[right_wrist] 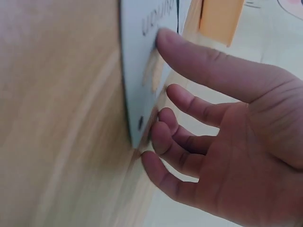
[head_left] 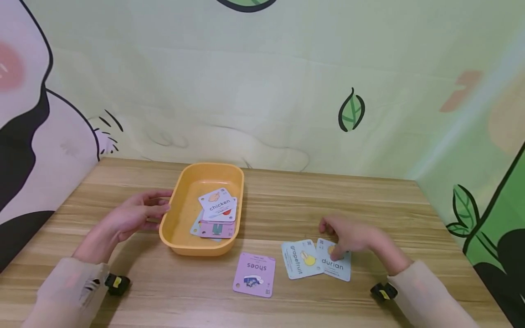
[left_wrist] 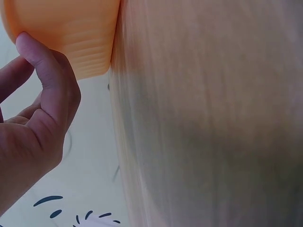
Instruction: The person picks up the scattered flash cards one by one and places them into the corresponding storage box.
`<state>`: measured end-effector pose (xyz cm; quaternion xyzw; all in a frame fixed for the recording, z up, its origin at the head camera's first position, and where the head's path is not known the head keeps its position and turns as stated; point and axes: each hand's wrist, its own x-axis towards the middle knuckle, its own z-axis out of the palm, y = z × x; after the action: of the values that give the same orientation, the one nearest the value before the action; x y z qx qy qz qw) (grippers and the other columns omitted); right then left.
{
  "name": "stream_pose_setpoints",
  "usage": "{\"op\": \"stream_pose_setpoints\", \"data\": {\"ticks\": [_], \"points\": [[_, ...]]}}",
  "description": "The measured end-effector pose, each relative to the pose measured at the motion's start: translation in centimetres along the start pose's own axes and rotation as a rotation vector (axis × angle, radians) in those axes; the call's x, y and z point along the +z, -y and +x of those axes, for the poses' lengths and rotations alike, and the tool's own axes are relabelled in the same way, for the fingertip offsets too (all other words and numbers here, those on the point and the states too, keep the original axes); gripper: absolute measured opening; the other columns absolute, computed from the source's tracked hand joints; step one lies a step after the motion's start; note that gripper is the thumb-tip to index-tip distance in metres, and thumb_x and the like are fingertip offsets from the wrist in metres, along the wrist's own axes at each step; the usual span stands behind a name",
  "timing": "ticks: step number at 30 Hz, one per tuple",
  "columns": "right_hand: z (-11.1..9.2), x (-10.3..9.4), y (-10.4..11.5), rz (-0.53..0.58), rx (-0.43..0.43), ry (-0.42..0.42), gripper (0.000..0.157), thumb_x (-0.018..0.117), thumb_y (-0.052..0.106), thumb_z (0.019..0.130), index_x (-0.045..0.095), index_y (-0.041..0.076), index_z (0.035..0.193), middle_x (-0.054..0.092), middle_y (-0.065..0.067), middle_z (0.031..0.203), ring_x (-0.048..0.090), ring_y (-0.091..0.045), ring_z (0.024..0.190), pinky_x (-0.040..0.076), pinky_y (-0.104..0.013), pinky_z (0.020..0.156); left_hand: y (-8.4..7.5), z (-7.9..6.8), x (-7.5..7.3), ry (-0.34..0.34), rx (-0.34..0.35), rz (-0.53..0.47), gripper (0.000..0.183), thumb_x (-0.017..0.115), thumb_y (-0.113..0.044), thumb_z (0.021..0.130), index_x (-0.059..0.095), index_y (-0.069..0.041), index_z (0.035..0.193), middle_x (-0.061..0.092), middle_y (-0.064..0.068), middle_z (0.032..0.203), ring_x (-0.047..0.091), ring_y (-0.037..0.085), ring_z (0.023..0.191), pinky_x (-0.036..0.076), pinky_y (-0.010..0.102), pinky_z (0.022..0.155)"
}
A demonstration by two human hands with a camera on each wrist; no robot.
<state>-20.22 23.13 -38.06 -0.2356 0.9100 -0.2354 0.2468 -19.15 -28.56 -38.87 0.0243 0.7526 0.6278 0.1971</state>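
Note:
A yellow-orange plastic tray (head_left: 170, 228) stands left of centre on the wooden table, with several picture cards in it; a "chicken" card (head_left: 215, 200) lies on top. My left hand (head_left: 137, 212) is at the tray's left side, a fingertip against the outer wall near the rim in the left wrist view. On the right, my right hand (head_left: 352, 234) reaches over a light blue "durian" card (head_left: 339, 272). Its thumb (right_wrist: 203, 56) rests on the card's face, while the other fingers stay loosely bent beyond the card's edge. The "grapefruit" card (head_left: 294, 264) lies partly overlapped with it.
A purple "shoes" card (head_left: 254, 273) lies between the tray and the blue cards, its print upside down. Behind the wooden table (head_left: 369, 191) hangs a pale green backdrop (head_left: 266, 91) with leaves and a cartoon figure. Both sleeves carry small black devices near the wrist.

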Motion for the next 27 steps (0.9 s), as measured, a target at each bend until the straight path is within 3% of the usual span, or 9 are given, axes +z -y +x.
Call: {"op": "stream_pose_setpoints", "data": {"ticks": [4, 12, 16, 20, 27], "points": [[0.7, -0.4, -0.4, 0.012, -0.036, -0.039, 0.051, 0.088, -0.002, 0.072, 0.059, 0.003, 0.114, 0.054, -0.008, 0.099, 0.050, -0.025, 0.092, 0.045, -0.037, 0.080, 0.0, 0.0, 0.0, -0.001, -0.002, 0.001, 0.062, 0.054, -0.010, 0.107, 0.023, 0.008, 0.158, 0.048, 0.023, 0.133, 0.066, 0.017, 0.097, 0.061, 0.039, 0.082], [1.2, -0.5, 0.0, -0.042, -0.014, -0.126, 0.045, 0.084, -0.002, 0.078, 0.064, -0.002, 0.119, 0.064, -0.009, 0.107, 0.059, -0.028, 0.102, 0.051, -0.047, 0.092, 0.0, 0.0, 0.1, 0.004, 0.013, -0.002, 0.062, 0.054, -0.010, 0.107, 0.023, 0.010, 0.157, 0.045, 0.028, 0.141, 0.066, 0.017, 0.099, 0.060, 0.038, 0.082], [1.0, -0.5, 0.3, -0.106, -0.005, -0.144, 0.053, 0.088, 0.009, 0.078, 0.064, -0.004, 0.123, 0.065, -0.012, 0.115, 0.060, -0.030, 0.110, 0.050, -0.050, 0.098, 0.1, 0.0, 0.1, 0.005, 0.015, 0.000, 0.062, 0.054, -0.011, 0.107, 0.023, 0.010, 0.157, 0.045, 0.028, 0.141, 0.066, 0.017, 0.099, 0.060, 0.038, 0.082], [0.7, -0.4, 0.5, -0.175, 0.016, -0.128, 0.066, 0.093, 0.018, 0.073, 0.063, -0.002, 0.129, 0.061, -0.012, 0.118, 0.058, -0.028, 0.107, 0.050, -0.049, 0.095, 0.1, 0.0, 0.1, 0.004, 0.014, 0.000, 0.062, 0.054, -0.011, 0.107, 0.023, 0.009, 0.157, 0.047, 0.027, 0.138, 0.066, 0.017, 0.098, 0.061, 0.039, 0.082], [0.4, 0.1, 0.6, -0.182, 0.023, -0.130, 0.070, 0.094, 0.013, 0.068, 0.063, 0.002, 0.130, 0.057, -0.010, 0.114, 0.056, -0.025, 0.100, 0.052, -0.045, 0.087, -0.1, -0.1, 0.1, -0.002, 0.012, 0.007, 0.062, 0.055, -0.009, 0.107, 0.024, 0.009, 0.157, 0.050, 0.022, 0.130, 0.066, 0.016, 0.096, 0.061, 0.038, 0.081]]}}
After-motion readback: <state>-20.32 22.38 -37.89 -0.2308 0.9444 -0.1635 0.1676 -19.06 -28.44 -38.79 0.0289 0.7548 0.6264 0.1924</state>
